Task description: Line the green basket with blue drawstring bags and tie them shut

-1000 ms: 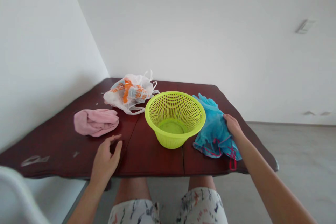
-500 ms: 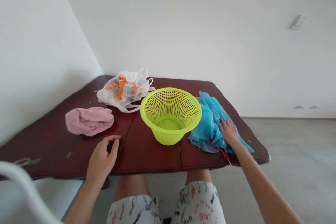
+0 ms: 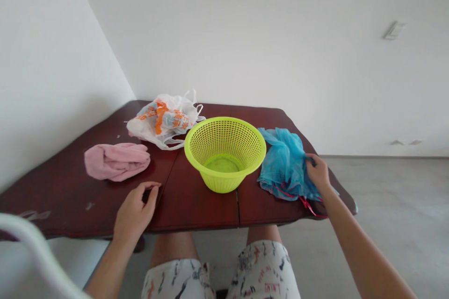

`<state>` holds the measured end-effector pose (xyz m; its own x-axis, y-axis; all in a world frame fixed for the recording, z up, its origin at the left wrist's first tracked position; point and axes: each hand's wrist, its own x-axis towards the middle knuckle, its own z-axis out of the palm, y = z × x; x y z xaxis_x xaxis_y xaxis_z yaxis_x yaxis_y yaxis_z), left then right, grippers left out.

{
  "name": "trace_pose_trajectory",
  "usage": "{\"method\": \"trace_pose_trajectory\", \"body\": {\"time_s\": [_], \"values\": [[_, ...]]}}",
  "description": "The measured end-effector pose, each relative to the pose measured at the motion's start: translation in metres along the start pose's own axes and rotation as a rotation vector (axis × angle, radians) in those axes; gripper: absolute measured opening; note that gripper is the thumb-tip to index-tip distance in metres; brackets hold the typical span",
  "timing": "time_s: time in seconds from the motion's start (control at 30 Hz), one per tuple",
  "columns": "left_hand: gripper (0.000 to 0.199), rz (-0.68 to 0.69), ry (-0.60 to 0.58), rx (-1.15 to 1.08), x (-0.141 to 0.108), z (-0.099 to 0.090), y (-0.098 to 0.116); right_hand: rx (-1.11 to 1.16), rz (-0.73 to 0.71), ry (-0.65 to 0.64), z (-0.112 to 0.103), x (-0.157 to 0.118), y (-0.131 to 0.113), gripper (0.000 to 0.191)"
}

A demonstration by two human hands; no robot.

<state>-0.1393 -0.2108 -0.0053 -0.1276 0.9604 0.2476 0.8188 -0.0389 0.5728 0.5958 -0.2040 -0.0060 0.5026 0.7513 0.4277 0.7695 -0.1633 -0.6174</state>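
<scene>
Touching the blue net bag (image 3: 285, 166) with our right hand (image 3: 318, 173), we have it lying on the table (image 3: 196, 208) just beside the lime green basket (image 3: 220, 182), on the basket's right. Its long axis runs slantwise, from the far end by the basket's rim down toward us and out to the right, with a red cord (image 3: 308, 205) trailing from its near side to the table's edge. Our right hand is plainly the nearer one: it sits on the bag's right side, fingers curled against the folds, though we cannot tell whether they pinch the net or only press on it. Our left hand (image 3: 135, 208) lies well apart, at the table's near edge, fingers loosely curved with nothing visible in them, and the whole basket stands between it and the bag. Closest to that left hand is the pink cloth (image 3: 115, 161), bunched on the table ahead and to the left. Farther off, a crumpled white plastic bag (image 3: 163, 121) with orange print sits behind the cloth.
</scene>
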Motion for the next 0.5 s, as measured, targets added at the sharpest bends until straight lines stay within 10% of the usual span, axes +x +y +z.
{"method": "trace_pose_trajectory", "body": {"time_s": [0.23, 0.5], "values": [[0.045, 0.009, -0.007, 0.008, -0.001, -0.003, 0.002, -0.071, 0.100, 0.242, -0.057, 0.036, 0.018, 0.059], [0.046, 0.000, -0.014, 0.022, -0.001, -0.003, 0.005, -0.187, 0.046, -0.040, -0.042, -0.001, 0.036, 0.070]]}}
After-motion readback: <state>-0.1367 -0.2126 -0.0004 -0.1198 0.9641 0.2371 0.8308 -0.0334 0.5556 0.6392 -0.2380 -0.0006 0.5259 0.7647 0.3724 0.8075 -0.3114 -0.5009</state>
